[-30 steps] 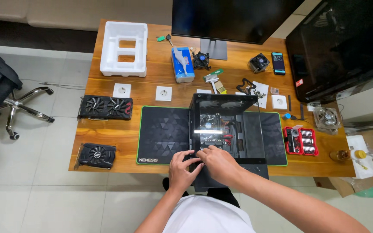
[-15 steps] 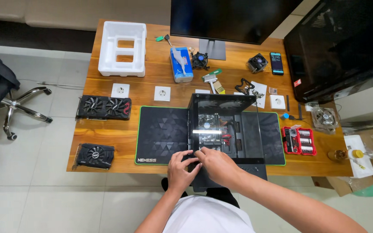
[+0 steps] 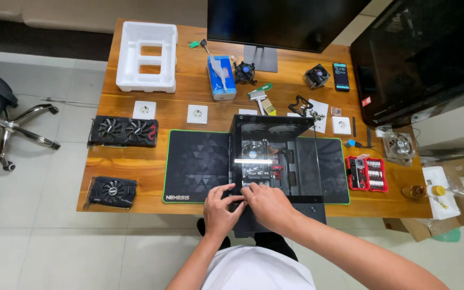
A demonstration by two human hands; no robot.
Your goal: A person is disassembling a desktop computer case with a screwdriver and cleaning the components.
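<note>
A wooden desk is occupying the centre of the frame, its long axis running left to right. A dark monitor is standing at the upper centre edge, and a second large dark screen is filling the upper right corner.

A black mat with a green border is lying across the lower centre of the desk. The open computer case is sitting on this mat at centre frame, just right of the middle. Its long axis is running from the upper edge of the frame toward the lower edge, with the open side facing up toward the camera and the near end overhanging the desk edge toward the person. Internal parts and cables are showing inside.

A white foam tray is resting at the upper left of the desk. A dual-fan graphics card is lying at the left, long axis horizontal, and a smaller single-fan card is lying below it at the lower left. A red-and-black screwdriver bit set is sitting just right of the mat. A blue tissue box is standing at upper centre.

The left hand and the right hand are working at the near edge of the case, at lower centre, touching each other. The left-hand fingers are curling against the case rim; the right-hand fingers are pressing together over the same spot. Whether either hand is pinching a small part cannot be told.
</note>
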